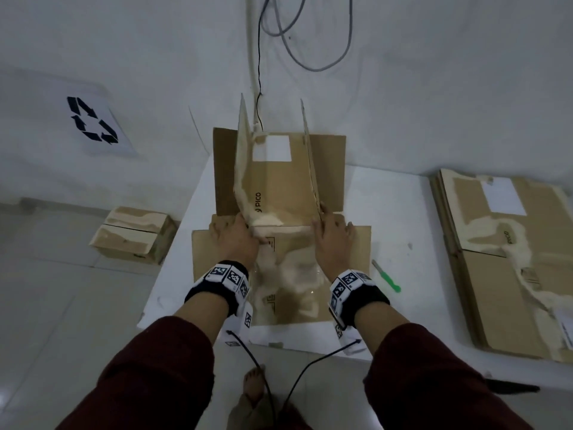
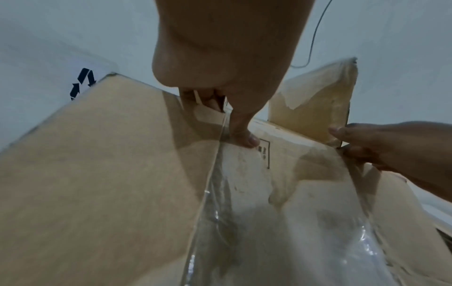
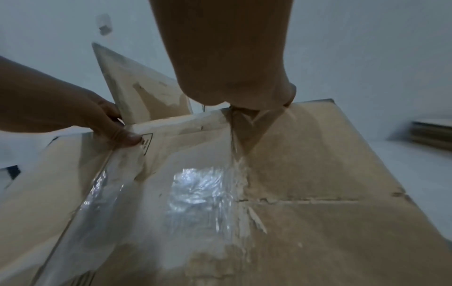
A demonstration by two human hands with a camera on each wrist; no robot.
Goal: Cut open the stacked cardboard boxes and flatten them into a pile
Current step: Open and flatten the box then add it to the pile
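Observation:
An opened brown cardboard box point(image 1: 279, 187) with a PICO print lies spread on the white platform point(image 1: 397, 212). Two of its side panels stand upright: the left panel point(image 1: 243, 156) and the right panel point(image 1: 311, 162). My left hand point(image 1: 238, 234) grips the foot of the left panel, thumb pressed on the taped flat part point(image 2: 247, 135). At the foot of the right panel my right hand point(image 1: 333, 231) pinches its corner point(image 2: 337, 135). Clear tape point(image 3: 195, 185) shines on the near flat panel. A green-handled cutter point(image 1: 386, 276) lies to the right of my right hand.
A pile of flattened boxes point(image 1: 502, 259) lies at the right. Two closed boxes point(image 1: 133, 234) sit stacked on the floor at the left. A recycling sign point(image 1: 93, 119) and hanging cables point(image 1: 307, 41) are on the wall behind. My bare foot point(image 1: 254, 389) is below.

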